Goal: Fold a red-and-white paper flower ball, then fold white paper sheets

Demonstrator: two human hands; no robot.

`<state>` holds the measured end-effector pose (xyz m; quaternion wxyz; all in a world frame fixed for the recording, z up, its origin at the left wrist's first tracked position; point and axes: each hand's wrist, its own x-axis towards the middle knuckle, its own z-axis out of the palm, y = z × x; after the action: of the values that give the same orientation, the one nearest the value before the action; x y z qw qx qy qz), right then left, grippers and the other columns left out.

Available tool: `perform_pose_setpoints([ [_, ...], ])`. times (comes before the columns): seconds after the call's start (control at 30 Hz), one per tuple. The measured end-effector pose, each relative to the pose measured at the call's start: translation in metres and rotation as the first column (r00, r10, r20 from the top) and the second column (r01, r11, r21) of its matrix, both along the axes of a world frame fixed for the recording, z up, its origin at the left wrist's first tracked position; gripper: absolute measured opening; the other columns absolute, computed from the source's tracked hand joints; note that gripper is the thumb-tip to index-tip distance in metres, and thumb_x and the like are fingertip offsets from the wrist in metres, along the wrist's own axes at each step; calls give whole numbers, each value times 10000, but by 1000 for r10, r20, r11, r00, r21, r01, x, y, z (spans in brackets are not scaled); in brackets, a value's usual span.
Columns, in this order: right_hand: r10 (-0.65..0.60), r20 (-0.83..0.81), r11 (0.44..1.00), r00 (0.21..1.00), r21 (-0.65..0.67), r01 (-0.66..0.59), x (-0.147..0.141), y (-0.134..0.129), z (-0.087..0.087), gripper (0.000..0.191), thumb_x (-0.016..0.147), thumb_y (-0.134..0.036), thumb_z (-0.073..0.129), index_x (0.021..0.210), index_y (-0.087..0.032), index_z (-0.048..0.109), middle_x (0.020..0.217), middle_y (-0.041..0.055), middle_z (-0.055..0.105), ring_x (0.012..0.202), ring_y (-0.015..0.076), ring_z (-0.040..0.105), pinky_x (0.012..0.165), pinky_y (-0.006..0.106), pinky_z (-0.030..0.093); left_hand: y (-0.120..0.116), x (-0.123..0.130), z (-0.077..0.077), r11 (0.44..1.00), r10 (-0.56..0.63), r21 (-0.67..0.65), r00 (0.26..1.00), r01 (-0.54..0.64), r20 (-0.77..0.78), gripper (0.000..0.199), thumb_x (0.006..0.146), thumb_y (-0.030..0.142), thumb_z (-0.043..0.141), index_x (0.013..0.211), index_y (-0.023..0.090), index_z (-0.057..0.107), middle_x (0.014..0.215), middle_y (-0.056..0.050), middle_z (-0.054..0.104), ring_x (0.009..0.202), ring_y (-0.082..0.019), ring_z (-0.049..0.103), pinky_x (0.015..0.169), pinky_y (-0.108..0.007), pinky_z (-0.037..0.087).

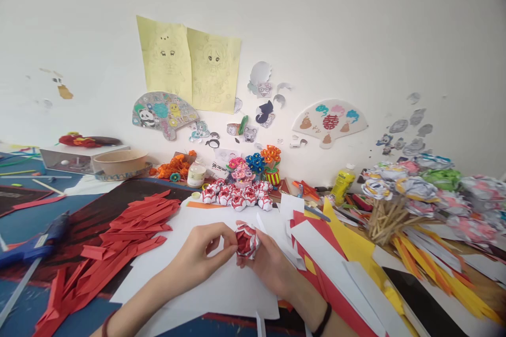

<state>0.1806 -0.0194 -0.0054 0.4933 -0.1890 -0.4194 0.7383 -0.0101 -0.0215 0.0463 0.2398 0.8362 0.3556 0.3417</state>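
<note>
A red and white folded paper flower is held over white paper sheets in the middle. My right hand wraps round its right side and underside, with the fingers behind it. At the flower's left edge, my left hand is closed in a pinch, thumb and forefinger together on a petal. The flower's opening faces up toward me, with red inside and white petal edges. Just behind my hands stands a cluster of similar finished red and white flowers.
Folded red paper strips and a blue glue gun lie at the left. At the right are white, red and yellow sheets, a black phone and paper flowers on sticks. A yellow bottle stands near the wall.
</note>
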Motion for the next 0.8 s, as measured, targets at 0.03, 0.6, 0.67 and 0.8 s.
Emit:
perform_pose_setpoints([
  [0.03,9,-3,1000,1000,-20,-9,0,0,0,445,887,-490,542,1194,-174,602,913,77,671,700,174,598,718,341,430,0,-1,0,1000,10,-2,1000,-10,8,169,902,306,511,853,198,632,746,1,645,605,-110,476,558,-221,369],
  [0.6,38,-33,990,999,-131,-42,0,0,-8,505,844,-598,550,962,-122,671,789,55,661,715,184,615,724,337,455,1,5,-23,975,-1,220,995,23,-99,613,788,439,685,1311,288,403,1315,-97,468,1194,-280,438,990,-419,382],
  [0.67,30,-34,993,999,-110,-33,0,1,-8,476,862,-575,542,953,-125,669,783,48,655,715,172,602,703,319,459,0,6,-20,977,-13,212,996,32,-88,583,799,436,676,1295,281,412,1286,-92,495,1164,-270,455,975,-409,386],
  [0.8,77,24,994,997,-78,-75,-1,3,-13,568,880,-625,457,980,-104,660,664,41,635,585,165,577,624,316,458,-3,7,-11,982,-16,184,996,32,-87,449,819,447,651,1193,264,483,1172,-67,565,1041,-239,504,905,-385,403],
])
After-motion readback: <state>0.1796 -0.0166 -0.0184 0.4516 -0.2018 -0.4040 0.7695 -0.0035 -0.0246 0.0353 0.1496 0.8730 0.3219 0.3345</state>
